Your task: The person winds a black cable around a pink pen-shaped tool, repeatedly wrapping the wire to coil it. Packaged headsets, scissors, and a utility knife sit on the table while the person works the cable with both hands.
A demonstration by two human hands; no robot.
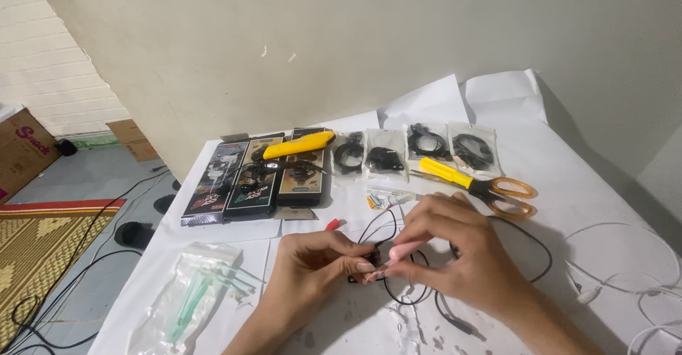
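Left hand (316, 262) pinching a small black part (374, 257) at table centre, right hand (455, 248) closed on a pink tool (403, 250) touching it, black cable (398, 294) beneath, swab bag (188, 298) at nine o'clock, scissors (490, 186) at one o'clock, dark boxes (256, 177) at eleven.

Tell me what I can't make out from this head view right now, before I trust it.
- Head view: the small black part pinched between left hand and right hand is mostly covered by fingertips.
- The pink tool tip is hidden by fingers.
- The black cable passes under the right hand.
- The white cable runs off the right edge.
- Bagged contents are blurred by plastic.
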